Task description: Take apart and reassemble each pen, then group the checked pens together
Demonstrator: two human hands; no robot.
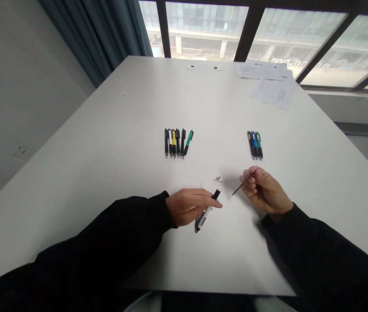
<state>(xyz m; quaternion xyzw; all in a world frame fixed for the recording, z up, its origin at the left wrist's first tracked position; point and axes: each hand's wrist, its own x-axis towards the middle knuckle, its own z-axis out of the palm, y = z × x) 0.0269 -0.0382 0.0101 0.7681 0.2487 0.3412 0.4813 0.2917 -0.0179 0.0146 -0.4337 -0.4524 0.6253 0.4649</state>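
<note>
Room: daylight through a dark-framed window [208, 30], blue curtain [106, 39] to the left of it. White table [89, 173] below; papers [270, 89] on it far beyond the right fingers.

Left hand [185, 206]: index finger extended across a white-and-black pen barrel [205, 215], other fingers curled in behind. Barrel slants, dark end just past the fingertips, clip end nearer the body. Thumb's grip hidden; cannot tell how firmly it presses.

Right hand [273, 193]: thumb and forefinger pinch one end of a thin dark rod [243, 185], probably a refill; remaining fingers curled. Free end points down and leftward, toward the left fingertips, apart from the barrel.

Small loose parts [218, 179] lie between the two sets of fingertips, slightly beyond the left ones. Too small to identify.

Beyond the left fingers, a row of six pens [177, 143], the green one tilted. Just beyond the right fingers, a smaller pen group [255, 145], side by side.

Progress, as judged: held pen appears opened, rod out, pieces not yet joined. Pens in both groups look whole; whether finished or waiting, cannot tell.
</note>
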